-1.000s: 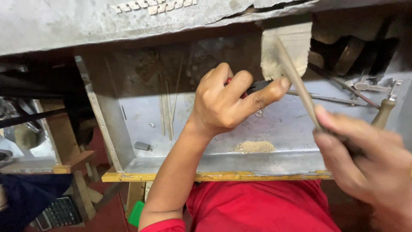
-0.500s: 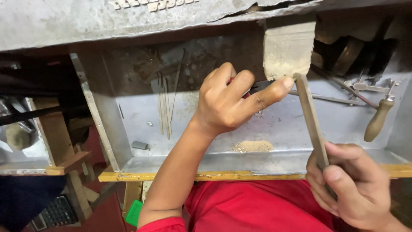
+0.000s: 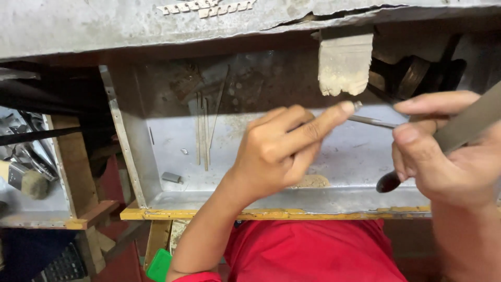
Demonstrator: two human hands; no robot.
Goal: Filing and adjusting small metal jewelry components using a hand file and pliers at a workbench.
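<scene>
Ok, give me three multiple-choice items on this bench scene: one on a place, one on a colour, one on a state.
1. Where does the small pile of filings lie?
A. on the metal tray floor
B. on the bench top
C. on the red shirt

2. What colour is the shirt?
A. blue
B. red
C. white

3. What does the right hand hold?
A. nothing
B. a brush
C. a flat file

Answers: 1 A, the pile sits on the tray floor below the left hand. 2 B, the cloth below the tray is red. 3 C, the fingers close around the grey file.
</scene>
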